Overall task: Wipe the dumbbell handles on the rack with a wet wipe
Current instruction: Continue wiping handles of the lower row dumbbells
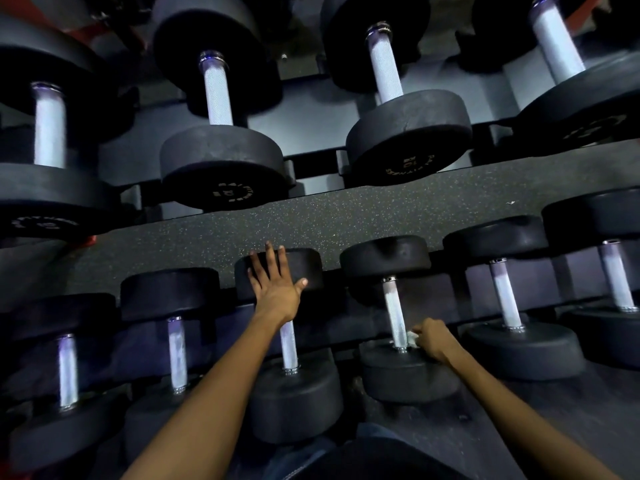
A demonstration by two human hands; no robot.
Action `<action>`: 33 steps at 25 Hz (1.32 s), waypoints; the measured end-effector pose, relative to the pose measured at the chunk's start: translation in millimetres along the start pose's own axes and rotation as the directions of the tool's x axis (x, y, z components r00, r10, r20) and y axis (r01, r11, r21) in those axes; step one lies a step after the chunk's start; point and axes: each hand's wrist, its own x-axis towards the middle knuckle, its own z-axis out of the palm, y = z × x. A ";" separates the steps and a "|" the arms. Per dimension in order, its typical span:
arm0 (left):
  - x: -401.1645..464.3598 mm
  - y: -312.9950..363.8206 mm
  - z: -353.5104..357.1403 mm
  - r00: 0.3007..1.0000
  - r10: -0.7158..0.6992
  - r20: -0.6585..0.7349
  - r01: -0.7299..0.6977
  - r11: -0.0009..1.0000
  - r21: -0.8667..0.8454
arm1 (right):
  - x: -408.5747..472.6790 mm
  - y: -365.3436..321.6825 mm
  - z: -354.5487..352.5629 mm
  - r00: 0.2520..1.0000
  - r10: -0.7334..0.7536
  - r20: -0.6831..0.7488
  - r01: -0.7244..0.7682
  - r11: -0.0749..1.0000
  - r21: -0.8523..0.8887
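Single head-worn wide-angle view, close range, facing forward and down onto two tiers of the dumbbell rack (346,216); edges blurred.

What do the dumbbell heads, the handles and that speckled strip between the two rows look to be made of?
Dumbbell heads: probably rubber-coated, matte black with soft rounded edges. Handles: metal, seemingly knurled steel, pale with a fine crosshatch and shiny collars. Speckled strip: likely rubber flooring, dark with light flecks.

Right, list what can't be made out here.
Head view only:
- Wet wipe: mostly hidden inside the right hand.
- Handle below the left hand: upper part covered by the wrist.
- Weight markings on the upper dumbbells: too small and dim.
- Leftmost dumbbell: blurred, cut by the edge.
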 end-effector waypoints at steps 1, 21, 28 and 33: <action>-0.2 0.0 0.4 1.000 0.000 0.003 0.000 1.000 -0.005 | -5.4 -4.2 -1.4 1.000 -0.012 -0.002 0.012 0.996 -0.092; 2.1 -4.5 8.4 0.994 0.067 -0.090 -0.071 0.997 -0.041 | 0.1 26.8 -17.0 0.991 -0.131 0.031 0.135 0.975 -0.179; 2.2 -6.3 11.1 0.988 0.096 -0.119 -0.100 0.995 -0.025 | 13.5 -12.7 2.5 0.994 0.081 0.078 -0.093 0.982 0.165; 2.1 -7.1 14.3 0.986 0.078 -0.145 -0.084 0.996 -0.037 | 17.6 -6.4 -2.9 0.977 0.110 0.184 -0.143 0.974 0.174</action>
